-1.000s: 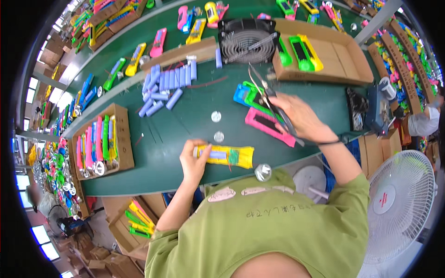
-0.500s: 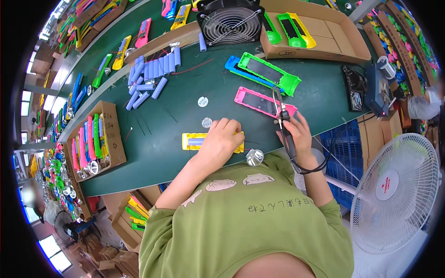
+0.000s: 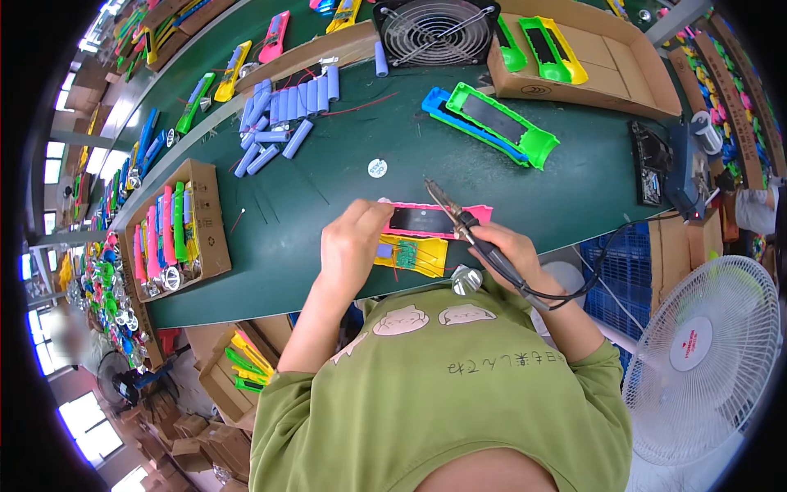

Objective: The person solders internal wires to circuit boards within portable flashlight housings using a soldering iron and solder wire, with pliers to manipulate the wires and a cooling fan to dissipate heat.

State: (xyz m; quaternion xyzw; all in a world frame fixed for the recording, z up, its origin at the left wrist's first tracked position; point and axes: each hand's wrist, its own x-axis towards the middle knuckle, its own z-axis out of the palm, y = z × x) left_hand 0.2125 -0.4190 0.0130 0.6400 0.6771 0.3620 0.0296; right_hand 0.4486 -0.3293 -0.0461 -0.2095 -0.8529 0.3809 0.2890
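Left hand [image 3: 348,239]: fingers close together, pinching the left end of a pink housing [image 3: 420,220]. Right hand [image 3: 518,252]: fingers wrapped around the handle of a soldering iron [image 3: 466,220], whose tip points away from the person and to the left, crossing over the pink housing. The right fingertips are just beside the housing's right end; contact cannot be confirmed.

The pink housing, one in the work area, lies between the two hands. Its long axis runs left to right, dipping slightly at the right; its dark inner strip faces up.

On its near side is one yellow housing [image 3: 426,258], long axis nearly parallel, flared end to the right, left end behind the left hand. It holds one green circuit board [image 3: 406,254]. One reflector [image 3: 467,280] is just beyond its right end.

Farther out on the green bench [image 3: 275,246]: one white disc [image 3: 377,168]; one blue housing [image 3: 438,105] and one green housing [image 3: 537,146] together, the green one's flared end to the right; a heap of lilac cells [image 3: 299,102], over a dozen, overlap preventing an exact count; one black fan [image 3: 437,34]; one cardboard tray [image 3: 594,97] containing three housings, two green and one yellow.
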